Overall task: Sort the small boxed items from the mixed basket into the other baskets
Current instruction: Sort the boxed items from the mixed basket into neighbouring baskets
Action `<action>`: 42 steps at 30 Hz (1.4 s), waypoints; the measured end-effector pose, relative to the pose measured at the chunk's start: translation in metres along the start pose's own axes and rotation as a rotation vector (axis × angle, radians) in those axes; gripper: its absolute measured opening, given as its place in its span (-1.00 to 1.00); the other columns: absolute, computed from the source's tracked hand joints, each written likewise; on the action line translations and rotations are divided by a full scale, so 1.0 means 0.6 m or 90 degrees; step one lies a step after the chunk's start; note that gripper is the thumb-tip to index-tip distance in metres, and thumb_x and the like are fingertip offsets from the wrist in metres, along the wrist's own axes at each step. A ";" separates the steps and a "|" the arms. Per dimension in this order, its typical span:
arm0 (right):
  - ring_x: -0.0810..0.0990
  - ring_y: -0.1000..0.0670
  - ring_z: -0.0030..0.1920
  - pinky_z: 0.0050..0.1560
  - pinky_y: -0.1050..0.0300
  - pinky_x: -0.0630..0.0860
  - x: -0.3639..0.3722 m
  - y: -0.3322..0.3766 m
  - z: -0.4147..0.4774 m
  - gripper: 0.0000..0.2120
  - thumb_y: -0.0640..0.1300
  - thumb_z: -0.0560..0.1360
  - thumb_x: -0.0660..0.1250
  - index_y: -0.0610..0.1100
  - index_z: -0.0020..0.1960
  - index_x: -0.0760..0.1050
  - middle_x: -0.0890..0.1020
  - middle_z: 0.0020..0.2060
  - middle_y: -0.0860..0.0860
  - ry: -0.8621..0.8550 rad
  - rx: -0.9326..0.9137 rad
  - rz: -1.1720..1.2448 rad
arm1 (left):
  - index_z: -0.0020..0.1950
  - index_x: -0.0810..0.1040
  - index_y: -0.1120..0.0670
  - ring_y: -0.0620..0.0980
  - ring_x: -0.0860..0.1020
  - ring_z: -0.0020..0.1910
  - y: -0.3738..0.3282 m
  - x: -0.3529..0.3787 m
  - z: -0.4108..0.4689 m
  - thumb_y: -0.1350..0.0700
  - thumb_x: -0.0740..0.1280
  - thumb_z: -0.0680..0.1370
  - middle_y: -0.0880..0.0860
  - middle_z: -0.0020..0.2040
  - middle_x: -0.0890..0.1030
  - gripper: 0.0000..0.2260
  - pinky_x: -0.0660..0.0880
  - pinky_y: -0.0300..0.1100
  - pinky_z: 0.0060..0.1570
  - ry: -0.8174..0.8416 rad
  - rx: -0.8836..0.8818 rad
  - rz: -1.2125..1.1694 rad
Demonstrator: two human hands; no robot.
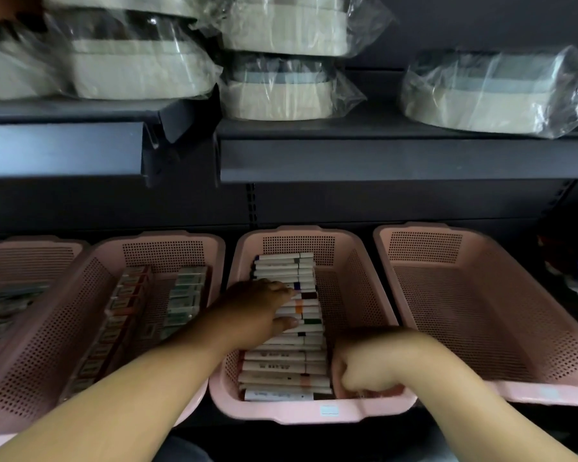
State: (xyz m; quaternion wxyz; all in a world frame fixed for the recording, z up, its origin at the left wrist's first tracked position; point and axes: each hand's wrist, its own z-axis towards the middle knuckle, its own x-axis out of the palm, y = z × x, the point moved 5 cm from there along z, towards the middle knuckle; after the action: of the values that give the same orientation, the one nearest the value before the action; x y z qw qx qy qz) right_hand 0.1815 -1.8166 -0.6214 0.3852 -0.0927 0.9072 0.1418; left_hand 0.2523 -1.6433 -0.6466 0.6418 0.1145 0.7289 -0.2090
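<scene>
Under the dark upper shelf, the middle basket held small boxes in one row along its left wall; a bare strip ran along the right wall. Left hand lay on the row, fingers spread flat. Right hand was curled in the near right corner, blurred; whether it held anything could not be told. Right basket showed bare mesh floor. Left basket held two rows. Wrapped containers sat overhead.

Shop, dark shelving, wrapped stock
</scene>
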 end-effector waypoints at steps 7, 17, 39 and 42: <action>0.55 0.05 -0.29 -0.27 0.24 0.45 0.009 -0.004 0.007 -0.62 -0.20 0.50 0.17 0.08 0.14 0.66 0.67 -0.11 0.04 0.017 -0.020 0.012 | 0.67 0.21 -0.12 -0.08 0.23 0.59 0.000 0.000 0.001 -0.28 0.22 0.66 -0.12 0.65 0.24 -0.39 0.17 -0.21 0.52 0.000 0.003 0.004; 0.59 -0.06 -0.32 -0.28 0.09 0.57 0.002 -0.020 0.013 -0.77 -0.20 0.49 0.19 -0.10 0.01 0.60 0.65 -0.25 -0.04 -0.050 0.025 0.011 | 0.67 0.20 -0.12 -0.07 0.23 0.59 0.002 0.001 0.001 -0.28 0.22 0.66 -0.12 0.65 0.24 -0.39 0.16 -0.19 0.52 0.009 0.001 0.011; 0.58 -0.12 0.08 -0.17 0.45 0.46 -0.120 -0.076 0.208 -0.69 -0.22 0.70 0.07 -0.33 0.25 0.51 0.62 0.14 -0.22 -0.450 0.067 0.545 | 0.72 0.00 -0.03 0.16 -0.04 0.69 0.015 0.045 0.150 -0.24 0.06 0.70 0.07 0.72 -0.01 -0.36 -0.04 0.25 0.62 -0.063 -0.178 -0.040; 0.53 -0.05 -0.07 -0.23 0.40 0.42 -0.131 -0.084 0.222 -0.71 -0.24 0.71 0.05 -0.34 0.19 0.50 0.59 -0.06 -0.14 -0.478 0.070 0.610 | 0.67 0.18 -0.08 0.14 0.18 0.63 0.013 0.038 0.149 -0.24 0.11 0.67 0.04 0.66 0.21 -0.42 0.10 0.21 0.60 -0.060 -0.191 -0.038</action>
State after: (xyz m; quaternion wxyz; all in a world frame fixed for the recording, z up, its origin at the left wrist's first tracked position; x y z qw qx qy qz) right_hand 0.3389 -1.8156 -0.6624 0.5762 0.4019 0.6564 0.2751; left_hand 0.3318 -1.6790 -0.6783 0.6785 -0.0140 0.7243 -0.1219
